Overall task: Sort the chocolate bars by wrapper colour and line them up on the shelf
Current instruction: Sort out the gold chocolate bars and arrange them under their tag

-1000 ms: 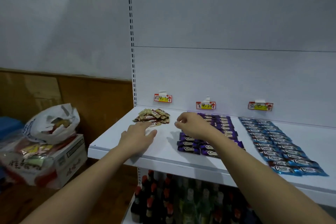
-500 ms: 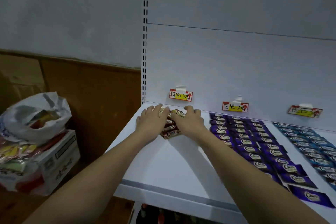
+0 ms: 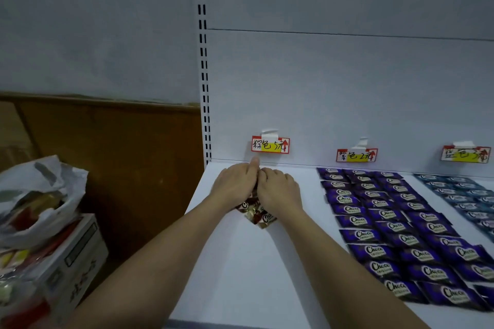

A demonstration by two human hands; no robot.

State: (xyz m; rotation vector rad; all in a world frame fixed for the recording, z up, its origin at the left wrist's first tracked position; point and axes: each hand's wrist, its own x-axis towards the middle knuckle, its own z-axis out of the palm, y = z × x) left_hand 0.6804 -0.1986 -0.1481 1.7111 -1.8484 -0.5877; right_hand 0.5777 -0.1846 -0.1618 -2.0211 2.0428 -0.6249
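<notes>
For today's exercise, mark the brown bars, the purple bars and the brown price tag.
brown bars (image 3: pixel 260 215), head view, wrapper showing below the wrists.
purple bars (image 3: pixel 395 222), head view, middle of the block.
brown price tag (image 3: pixel 270 144), head view, label centre.

Both hands cover most of the brown chocolate bars (image 3: pixel 256 212), so their number cannot be told. The right hand (image 3: pixel 278 189) hides its own fingers, curled under. The blue bars (image 3: pixel 459 195) run off the right edge. The lowest purple bars (image 3: pixel 401 235) are cut there too. What fills the white bag (image 3: pixel 40 195) is too blurry to tell.
</notes>
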